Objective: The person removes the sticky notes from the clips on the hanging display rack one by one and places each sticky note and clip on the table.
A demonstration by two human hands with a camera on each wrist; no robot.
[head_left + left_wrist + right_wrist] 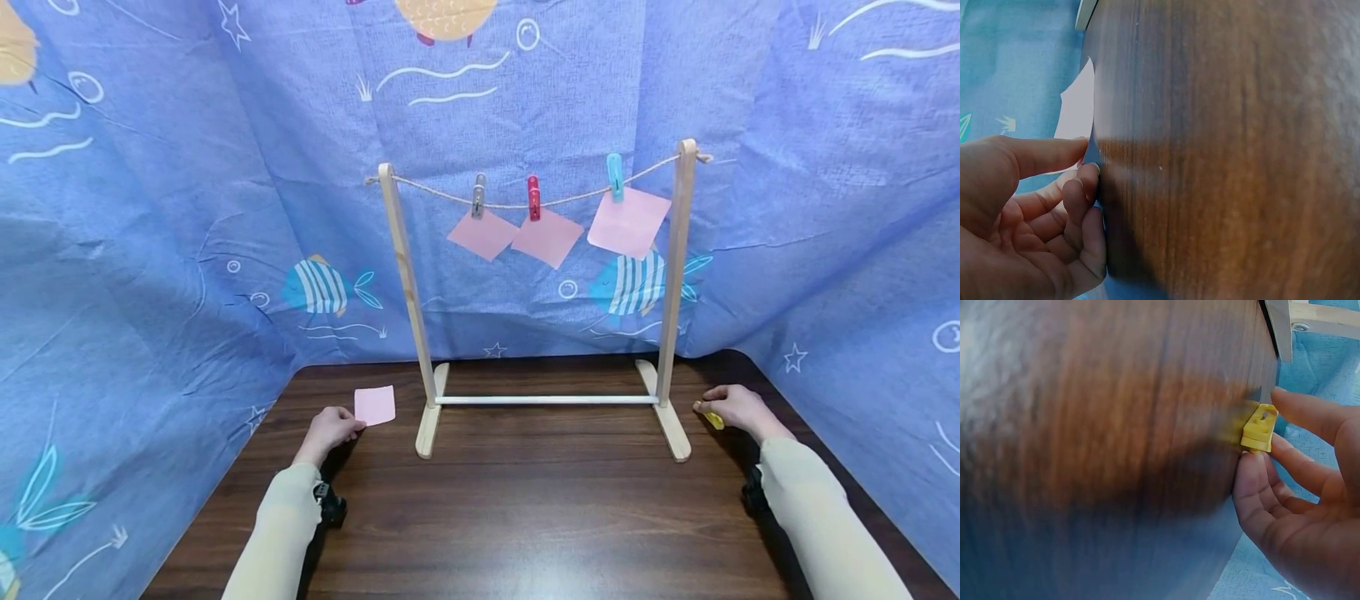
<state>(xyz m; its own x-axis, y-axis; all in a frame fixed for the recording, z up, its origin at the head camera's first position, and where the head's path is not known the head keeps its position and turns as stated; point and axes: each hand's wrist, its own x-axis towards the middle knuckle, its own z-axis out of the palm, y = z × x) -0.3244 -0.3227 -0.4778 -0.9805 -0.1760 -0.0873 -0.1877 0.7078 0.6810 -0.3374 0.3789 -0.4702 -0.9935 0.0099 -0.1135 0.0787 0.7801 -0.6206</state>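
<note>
At the table's left, my left hand [332, 430] pinches the near corner of a pink paper square [374, 405] between thumb and fingers. In the left wrist view the paper [1077, 107] rises past the thumb tip. On the right side, my right hand [738, 410] holds a yellow clothespin [712, 416] close to the tabletop. The right wrist view shows the clothespin [1259, 429] between thumb and fingers. Three pink paper squares hang from a string: one under a grey clothespin [478, 197], one under a red clothespin [534, 198], one under a light-blue clothespin [615, 177].
A wooden stand with a left post [408, 279] and a right post [677, 275] holds the string up. A white rod [547, 400] joins its feet low down. Beneath is a dark wooden table [547, 508]; a blue patterned cloth [187, 208] hangs behind and at both sides.
</note>
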